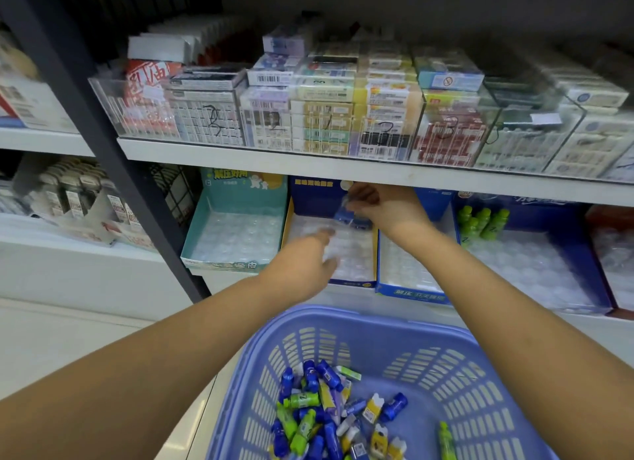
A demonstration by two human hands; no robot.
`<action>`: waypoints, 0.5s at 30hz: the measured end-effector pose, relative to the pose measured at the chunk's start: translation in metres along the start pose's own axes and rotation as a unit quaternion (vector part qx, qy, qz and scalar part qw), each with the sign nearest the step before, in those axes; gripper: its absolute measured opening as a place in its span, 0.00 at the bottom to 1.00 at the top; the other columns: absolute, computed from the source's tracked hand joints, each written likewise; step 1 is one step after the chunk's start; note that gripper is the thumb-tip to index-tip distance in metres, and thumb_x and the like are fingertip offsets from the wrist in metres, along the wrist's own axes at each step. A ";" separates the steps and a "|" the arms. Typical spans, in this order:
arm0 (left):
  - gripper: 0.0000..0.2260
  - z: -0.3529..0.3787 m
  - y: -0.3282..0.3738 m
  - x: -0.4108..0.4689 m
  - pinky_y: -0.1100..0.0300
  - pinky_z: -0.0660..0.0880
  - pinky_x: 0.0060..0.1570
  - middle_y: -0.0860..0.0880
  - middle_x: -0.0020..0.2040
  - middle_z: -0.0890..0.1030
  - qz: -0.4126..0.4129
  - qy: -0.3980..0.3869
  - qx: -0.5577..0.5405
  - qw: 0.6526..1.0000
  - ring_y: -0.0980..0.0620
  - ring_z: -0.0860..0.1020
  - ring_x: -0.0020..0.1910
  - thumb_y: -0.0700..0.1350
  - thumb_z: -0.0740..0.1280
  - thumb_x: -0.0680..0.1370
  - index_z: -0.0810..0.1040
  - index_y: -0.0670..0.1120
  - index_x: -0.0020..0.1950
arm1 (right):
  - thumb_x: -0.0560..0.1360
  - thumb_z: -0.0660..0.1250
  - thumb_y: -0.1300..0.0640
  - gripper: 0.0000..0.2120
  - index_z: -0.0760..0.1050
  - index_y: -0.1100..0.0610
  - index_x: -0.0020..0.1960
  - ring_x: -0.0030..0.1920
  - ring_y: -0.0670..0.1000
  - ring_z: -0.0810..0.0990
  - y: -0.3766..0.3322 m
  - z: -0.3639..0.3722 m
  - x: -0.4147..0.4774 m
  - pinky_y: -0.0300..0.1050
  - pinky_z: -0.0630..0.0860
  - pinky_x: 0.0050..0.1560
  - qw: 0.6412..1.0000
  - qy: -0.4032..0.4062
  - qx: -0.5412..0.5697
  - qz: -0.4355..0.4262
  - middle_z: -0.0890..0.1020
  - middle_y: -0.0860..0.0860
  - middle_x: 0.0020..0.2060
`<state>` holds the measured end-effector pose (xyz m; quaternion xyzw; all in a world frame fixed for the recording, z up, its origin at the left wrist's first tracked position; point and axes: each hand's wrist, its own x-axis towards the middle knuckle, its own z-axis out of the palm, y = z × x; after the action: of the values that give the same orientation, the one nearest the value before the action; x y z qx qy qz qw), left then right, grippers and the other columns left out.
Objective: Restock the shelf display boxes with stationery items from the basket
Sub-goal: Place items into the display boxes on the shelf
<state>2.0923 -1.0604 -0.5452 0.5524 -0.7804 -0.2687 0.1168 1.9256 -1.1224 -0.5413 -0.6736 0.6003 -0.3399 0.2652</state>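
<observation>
Ok, near end: purple basket [446, 373] at btm, w/ pile of small bottle-shaped stationery items [319, 415] inside, blue, green, yellow/white. L hand [302, 264] is above the basket's far rim, at the front of the navy display box [350, 282]. Its fingers are loosely spread and motion-blurred, nothing in it afaict. R hand [384, 205] is further in, over the back of the same box, pinching a blue item [353, 217] in clear wrap. Teal box [219, 264] sits just left, light-blue box [411, 293] just right, both showing only clear tray inserts. Green bottles [483, 222] stand upright in the back-left corner of the big blue box [583, 253]. Upper shelf [308, 164] carries clear bins [137, 116] w/ stacked packs.
</observation>
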 end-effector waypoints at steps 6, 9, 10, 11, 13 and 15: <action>0.33 0.015 -0.013 -0.009 0.57 0.53 0.73 0.49 0.79 0.42 0.045 -0.227 0.179 0.956 0.49 0.49 0.77 0.46 0.61 0.80 0.44 0.48 0.79 | 0.77 0.63 0.61 0.14 0.72 0.62 0.62 0.56 0.56 0.78 0.019 0.019 0.015 0.47 0.74 0.56 0.970 -0.016 -0.218 -0.104 0.80 0.57 0.54; 0.33 0.013 -0.013 -0.008 0.59 0.53 0.73 0.51 0.78 0.41 0.039 -0.239 0.168 0.956 0.51 0.49 0.77 0.46 0.61 0.80 0.44 0.49 0.79 | 0.77 0.62 0.60 0.11 0.74 0.64 0.57 0.53 0.59 0.77 0.021 0.025 0.018 0.49 0.73 0.51 0.956 -0.022 -0.269 -0.113 0.80 0.59 0.52; 0.34 0.013 -0.013 -0.008 0.59 0.53 0.73 0.51 0.78 0.40 0.038 -0.243 0.168 0.955 0.51 0.49 0.77 0.46 0.62 0.80 0.43 0.49 0.79 | 0.77 0.63 0.60 0.10 0.75 0.64 0.54 0.52 0.59 0.77 0.020 0.026 0.020 0.50 0.73 0.50 0.956 -0.026 -0.270 -0.108 0.80 0.60 0.51; 0.34 0.014 -0.013 -0.008 0.58 0.53 0.73 0.51 0.78 0.40 0.038 -0.245 0.169 0.954 0.51 0.49 0.77 0.46 0.62 0.80 0.43 0.49 0.78 | 0.76 0.63 0.60 0.10 0.76 0.65 0.52 0.51 0.59 0.77 0.019 0.026 0.022 0.50 0.73 0.49 0.958 -0.027 -0.267 -0.104 0.80 0.60 0.50; 0.34 0.014 -0.012 -0.007 0.58 0.54 0.73 0.51 0.78 0.40 0.036 -0.247 0.171 0.953 0.51 0.49 0.77 0.47 0.62 0.80 0.43 0.49 0.78 | 0.75 0.65 0.60 0.10 0.78 0.66 0.50 0.51 0.59 0.78 0.016 0.027 0.026 0.48 0.73 0.49 0.958 -0.023 -0.267 -0.100 0.80 0.60 0.49; 0.34 0.014 -0.012 -0.007 0.58 0.54 0.73 0.51 0.78 0.40 0.035 -0.251 0.171 0.952 0.51 0.49 0.77 0.47 0.62 0.80 0.43 0.49 0.78 | 0.75 0.65 0.60 0.11 0.78 0.67 0.51 0.52 0.59 0.78 0.016 0.027 0.030 0.47 0.73 0.50 0.957 -0.028 -0.277 -0.076 0.81 0.60 0.50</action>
<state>2.0978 -1.0527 -0.5625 0.4510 -0.8378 -0.2568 -0.1698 1.9380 -1.1556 -0.5660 -0.7737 0.6101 -0.1602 0.0586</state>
